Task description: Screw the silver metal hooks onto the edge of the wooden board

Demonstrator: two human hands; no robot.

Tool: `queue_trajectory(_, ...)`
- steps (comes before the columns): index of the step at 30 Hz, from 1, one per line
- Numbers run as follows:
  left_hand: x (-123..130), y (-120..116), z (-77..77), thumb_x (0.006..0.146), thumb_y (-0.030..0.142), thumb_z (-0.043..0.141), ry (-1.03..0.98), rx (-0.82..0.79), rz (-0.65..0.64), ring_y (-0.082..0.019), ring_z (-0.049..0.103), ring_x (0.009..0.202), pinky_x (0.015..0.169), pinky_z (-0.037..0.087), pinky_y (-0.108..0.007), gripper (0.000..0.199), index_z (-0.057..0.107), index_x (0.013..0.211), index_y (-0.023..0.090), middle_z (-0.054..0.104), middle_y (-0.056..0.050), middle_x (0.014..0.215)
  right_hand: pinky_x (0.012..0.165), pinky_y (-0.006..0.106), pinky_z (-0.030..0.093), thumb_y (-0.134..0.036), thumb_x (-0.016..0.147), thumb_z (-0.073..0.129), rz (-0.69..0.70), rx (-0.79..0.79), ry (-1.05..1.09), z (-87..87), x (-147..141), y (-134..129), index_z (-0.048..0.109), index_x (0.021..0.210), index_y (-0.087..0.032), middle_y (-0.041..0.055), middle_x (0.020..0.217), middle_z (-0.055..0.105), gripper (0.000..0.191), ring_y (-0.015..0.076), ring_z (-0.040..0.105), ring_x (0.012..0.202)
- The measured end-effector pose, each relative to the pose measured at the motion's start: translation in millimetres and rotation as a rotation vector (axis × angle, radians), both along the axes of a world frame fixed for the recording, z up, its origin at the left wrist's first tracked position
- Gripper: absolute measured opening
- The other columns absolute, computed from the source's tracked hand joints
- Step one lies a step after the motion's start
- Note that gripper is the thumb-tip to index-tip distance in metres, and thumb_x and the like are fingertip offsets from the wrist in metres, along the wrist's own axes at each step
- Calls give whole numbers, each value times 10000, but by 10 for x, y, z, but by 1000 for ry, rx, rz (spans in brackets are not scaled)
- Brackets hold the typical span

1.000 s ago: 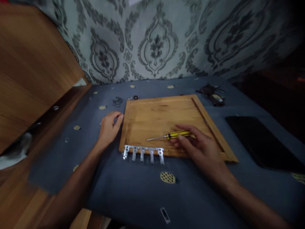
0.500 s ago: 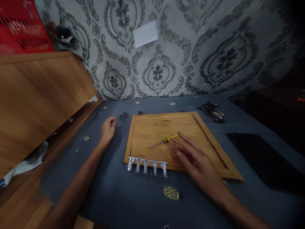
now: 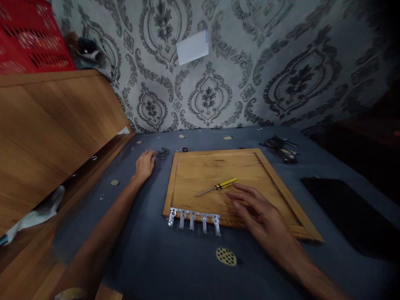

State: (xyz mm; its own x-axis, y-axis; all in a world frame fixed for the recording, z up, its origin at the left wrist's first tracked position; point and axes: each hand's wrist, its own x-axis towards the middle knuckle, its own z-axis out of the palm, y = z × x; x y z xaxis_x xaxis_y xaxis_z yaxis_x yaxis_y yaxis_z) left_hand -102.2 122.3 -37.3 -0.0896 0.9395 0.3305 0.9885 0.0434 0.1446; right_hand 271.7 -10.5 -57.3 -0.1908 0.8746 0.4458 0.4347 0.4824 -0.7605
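A framed wooden board lies flat on the dark blue cloth. On it rests a screwdriver with a yellow and black handle, its shaft pointing left. Several metal hooks line the board's near edge. My right hand hovers over the right part of the board near the screwdriver handle, fingers apart and holding nothing. Left of the board, my left hand is on the cloth, its fingertips beside a small pile of dark metal pieces; its fingers are bent and partly hidden.
A black flat object lies at the right, with keys and a dark fob behind it. Wooden furniture bounds the left side, a red basket on top. Patterned wall covering rises behind.
My left hand has moved slightly forward and right, closer to the pile of metal pieces. My right hand has drawn slightly away from the screwdriver handle, which now shows more fully.
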Motion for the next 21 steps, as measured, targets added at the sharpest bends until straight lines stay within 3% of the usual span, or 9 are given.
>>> queue_trajectory(8, 11, -3, 6, 986, 381, 612, 116, -43, -82, -220, 641, 1133, 975, 571, -443, 328, 625, 1236, 170, 634, -104, 1277, 970, 506, 605, -464, 966, 559, 6, -8, 6, -10, -4, 6, 770, 1006, -271, 134, 1217, 706, 290, 319, 675, 1198)
queue_trajectory(21, 50, 28, 33, 980, 387, 621, 176, -89, -26, -222, 647, 1117, 954, 579, -439, 355, 612, 1256, 163, 635, -104, 1267, 956, 463, 609, -466, 971, 556, 19, -16, -11, -33, 13, 14, 776, 1033, -265, 122, 1177, 729, 305, 293, 699, 1152)
